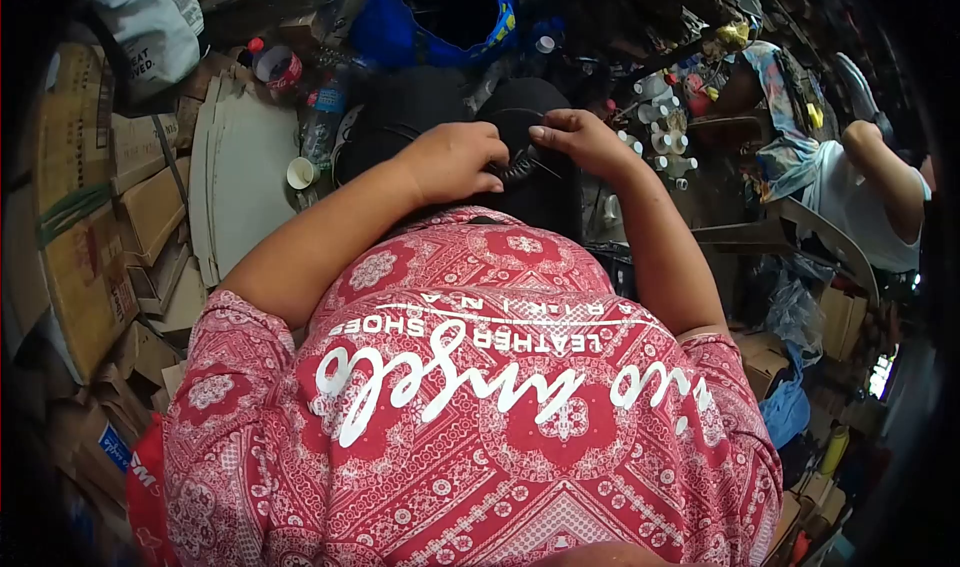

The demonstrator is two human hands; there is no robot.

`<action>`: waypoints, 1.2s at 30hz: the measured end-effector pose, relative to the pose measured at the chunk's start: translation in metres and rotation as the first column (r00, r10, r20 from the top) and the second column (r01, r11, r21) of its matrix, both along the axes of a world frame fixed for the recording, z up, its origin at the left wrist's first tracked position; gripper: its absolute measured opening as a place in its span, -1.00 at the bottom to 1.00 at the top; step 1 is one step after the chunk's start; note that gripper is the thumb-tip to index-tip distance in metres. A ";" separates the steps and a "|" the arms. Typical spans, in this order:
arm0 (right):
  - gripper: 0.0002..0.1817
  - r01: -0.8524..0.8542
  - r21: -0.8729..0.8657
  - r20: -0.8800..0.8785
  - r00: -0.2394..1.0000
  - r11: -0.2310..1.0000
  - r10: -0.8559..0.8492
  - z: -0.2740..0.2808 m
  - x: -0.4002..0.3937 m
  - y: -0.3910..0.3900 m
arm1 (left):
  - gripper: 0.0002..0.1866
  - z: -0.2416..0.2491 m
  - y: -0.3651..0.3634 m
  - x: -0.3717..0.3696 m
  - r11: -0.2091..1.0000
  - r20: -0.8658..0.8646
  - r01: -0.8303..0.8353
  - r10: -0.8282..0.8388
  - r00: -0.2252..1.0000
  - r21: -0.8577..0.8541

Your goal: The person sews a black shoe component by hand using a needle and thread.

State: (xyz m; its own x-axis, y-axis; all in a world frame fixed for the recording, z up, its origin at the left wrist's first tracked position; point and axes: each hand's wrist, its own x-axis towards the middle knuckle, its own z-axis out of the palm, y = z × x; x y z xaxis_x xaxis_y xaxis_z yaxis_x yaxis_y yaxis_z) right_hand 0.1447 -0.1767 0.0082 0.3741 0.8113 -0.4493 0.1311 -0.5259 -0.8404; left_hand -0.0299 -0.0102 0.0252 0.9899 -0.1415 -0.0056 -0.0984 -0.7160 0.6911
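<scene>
Both hands are above my lap, over dark trousers (395,107). My left hand (460,162) has its fingers bent and partly spread beside a small dark coiled thing (518,165) lying between the hands. Whether its fingers grip a part of that thing I cannot make out. My right hand (580,139) is pinched, thumb against fingertips, at a thin dark strand near the coil. What exactly lies within the pinch is too small to name.
Flattened cardboard (85,217) and a pale curved panel (235,172) are at the left. A blue bag (385,27) stands ahead. Small bottles (665,127) cluster to the right. Another person's arm (885,182) shows at the far right.
</scene>
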 end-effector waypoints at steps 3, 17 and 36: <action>-0.56 0.028 -0.036 0.212 0.977 0.999 -0.020 0.014 -0.013 0.008 | -0.81 -0.004 0.025 0.006 0.958 -0.013 -0.103 0.103 0.995 -0.268; -0.70 -0.036 -0.034 0.152 0.988 0.999 0.041 0.039 -0.044 -0.007 | -0.69 -0.006 0.022 0.068 0.955 -0.089 -0.031 0.005 0.996 -0.294; -0.80 -0.004 0.092 0.461 0.887 0.996 -0.039 0.066 -0.051 -0.031 | -0.66 0.001 0.037 0.081 0.880 -0.470 -0.045 -0.208 0.857 -0.472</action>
